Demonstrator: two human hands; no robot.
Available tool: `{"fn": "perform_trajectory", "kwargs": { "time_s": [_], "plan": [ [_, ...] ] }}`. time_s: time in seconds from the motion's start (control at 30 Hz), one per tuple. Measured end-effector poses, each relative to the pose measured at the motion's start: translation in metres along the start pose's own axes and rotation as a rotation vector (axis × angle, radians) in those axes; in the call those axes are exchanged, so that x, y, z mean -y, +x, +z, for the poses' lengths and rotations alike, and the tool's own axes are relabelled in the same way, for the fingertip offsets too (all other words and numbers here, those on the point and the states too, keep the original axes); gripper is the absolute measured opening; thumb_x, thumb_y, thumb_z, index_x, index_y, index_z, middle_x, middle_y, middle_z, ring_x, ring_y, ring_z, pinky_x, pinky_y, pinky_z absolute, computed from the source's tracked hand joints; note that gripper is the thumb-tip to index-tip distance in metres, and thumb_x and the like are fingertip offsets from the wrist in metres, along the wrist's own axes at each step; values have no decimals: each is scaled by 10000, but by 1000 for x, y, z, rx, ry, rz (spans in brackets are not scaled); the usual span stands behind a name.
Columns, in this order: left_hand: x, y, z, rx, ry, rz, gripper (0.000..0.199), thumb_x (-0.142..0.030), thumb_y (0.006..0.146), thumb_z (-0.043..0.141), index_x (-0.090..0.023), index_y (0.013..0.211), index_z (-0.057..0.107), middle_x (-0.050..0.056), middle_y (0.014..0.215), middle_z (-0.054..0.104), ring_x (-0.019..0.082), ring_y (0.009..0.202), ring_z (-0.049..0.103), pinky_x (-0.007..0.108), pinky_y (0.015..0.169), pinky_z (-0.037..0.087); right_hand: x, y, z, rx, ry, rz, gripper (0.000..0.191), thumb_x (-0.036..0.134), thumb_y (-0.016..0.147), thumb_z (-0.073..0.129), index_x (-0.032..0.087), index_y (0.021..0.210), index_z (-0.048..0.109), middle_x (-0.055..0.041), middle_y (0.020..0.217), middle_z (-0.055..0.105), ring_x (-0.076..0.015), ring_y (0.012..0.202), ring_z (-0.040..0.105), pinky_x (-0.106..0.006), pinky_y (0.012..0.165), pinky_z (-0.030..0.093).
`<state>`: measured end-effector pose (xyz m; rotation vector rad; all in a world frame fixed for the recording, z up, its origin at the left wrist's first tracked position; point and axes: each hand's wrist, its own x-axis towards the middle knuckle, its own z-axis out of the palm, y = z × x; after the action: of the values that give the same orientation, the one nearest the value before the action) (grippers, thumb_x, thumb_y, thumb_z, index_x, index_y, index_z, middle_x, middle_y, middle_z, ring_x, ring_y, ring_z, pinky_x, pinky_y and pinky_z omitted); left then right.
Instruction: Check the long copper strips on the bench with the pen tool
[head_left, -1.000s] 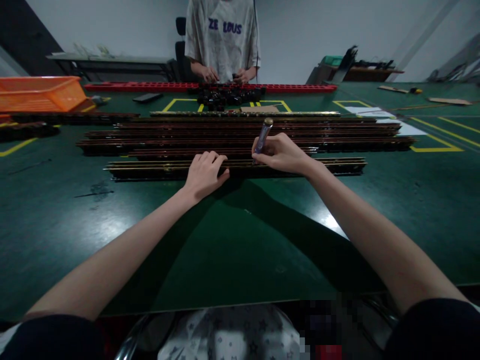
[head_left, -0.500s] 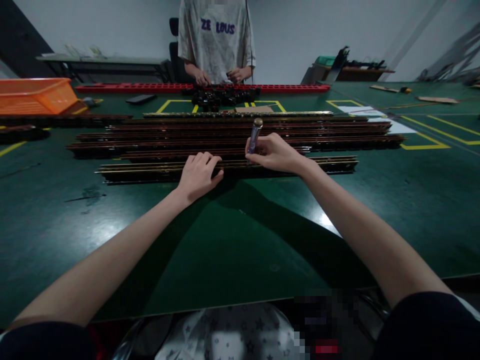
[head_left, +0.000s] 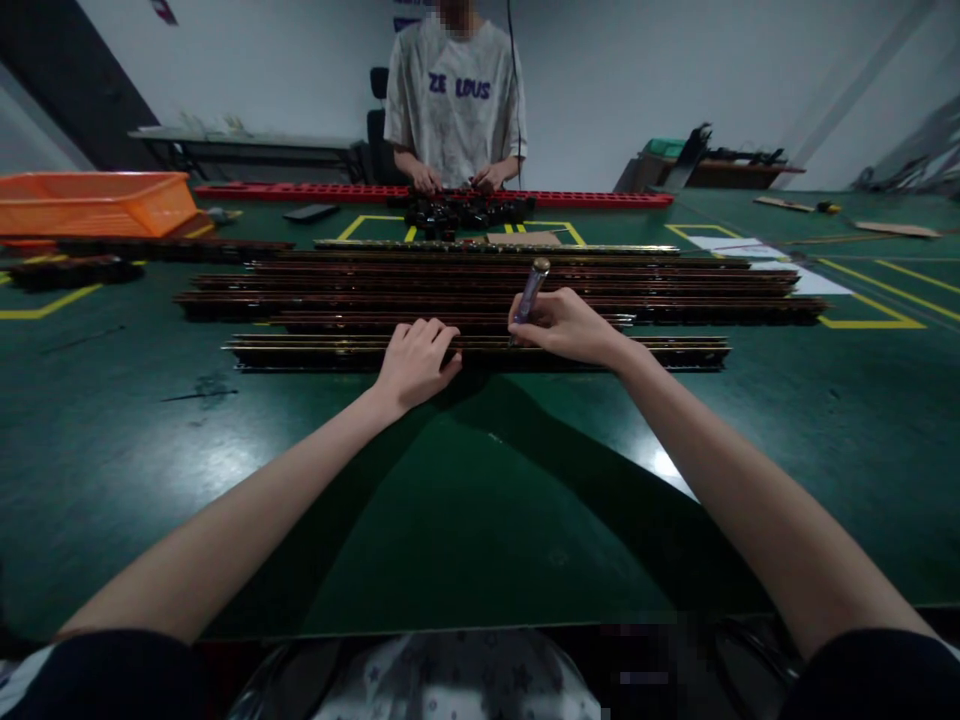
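A long dark metal strip with thin brass-coloured edges lies crosswise in front of me. My left hand rests over it near the middle, thumb at the near side and fingers curled over the top. My right hand grips a screwdriver with a see-through purplish handle and a brass-coloured end cap. It is held nearly upright, tilted slightly right, its lower end down at the strip; the tip is too small to make out. Just behind lie several similar long strips, side by side.
Across the green table, a person handles a cluster of black parts near a long red rail. An orange bin stands at the left. White papers and yellow tape marks lie at the right.
The whole view has shifted, so the scene sits lower and further right. The screwdriver leans a little more to the right. Both hands stay at the same places on the strip.
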<state>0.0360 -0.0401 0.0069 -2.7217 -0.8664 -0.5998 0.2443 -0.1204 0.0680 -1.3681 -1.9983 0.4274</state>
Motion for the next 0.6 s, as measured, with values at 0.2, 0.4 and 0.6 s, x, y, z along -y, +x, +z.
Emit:
{"fn": "perform_trajectory", "kwargs": {
  "time_s": [0.2,0.4,0.6],
  "plan": [
    [0,1,2,14,-6,-5,376,-312,897,401,-102,1171,549,139,1144,607,275,1023,537,404,848,384,-1,0,-2,3,7,25,124,259,777,565,147,727,574,-34,657,602,-136,586,551,-268,566,440],
    [0,1,4,16,-21,-5,376,-309,902,395,-98,1174,547,140,1145,608,268,1019,543,394,841,380,-3,-2,-4,-12,32,42,132,278,753,583,156,704,565,-22,643,571,-133,571,542,-269,542,430],
    [-1,1,3,11,-39,-6,360,-302,897,403,-115,1170,544,136,1141,612,267,1024,538,394,842,373,-3,-3,-2,-31,80,55,155,309,740,609,161,720,570,-28,650,573,-147,595,549,-280,547,444]
  ]
}}
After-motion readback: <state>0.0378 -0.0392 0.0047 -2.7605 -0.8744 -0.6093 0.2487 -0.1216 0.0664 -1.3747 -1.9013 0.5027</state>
